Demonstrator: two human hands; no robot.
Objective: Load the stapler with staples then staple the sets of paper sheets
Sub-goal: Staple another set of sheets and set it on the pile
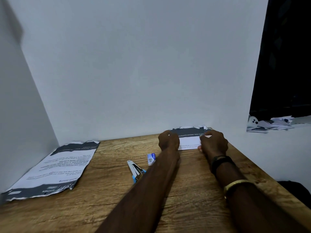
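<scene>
Both hands reach to the far right corner of the wooden surface (193, 190), at a stack of printed sheets (189, 141) against the wall. The left hand (168, 140) is curled closed at the stack's left edge; the right hand (213, 143) pinches its right edge. The step looks like gathering a set. The stapler (136, 170) and staple box (151, 159) lie untouched near mid-surface, so loading seems next. Another stack (50, 169) lies far left.

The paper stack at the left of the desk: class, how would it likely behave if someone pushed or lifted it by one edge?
The paper stack would probably flop and bend if lifted by one edge, since its sheets look thin and curled. Its ragged, uneven edges suggest loose sheets, so a push would likely fan them apart across the wooden desk. It appears light enough to slide easily.
</scene>
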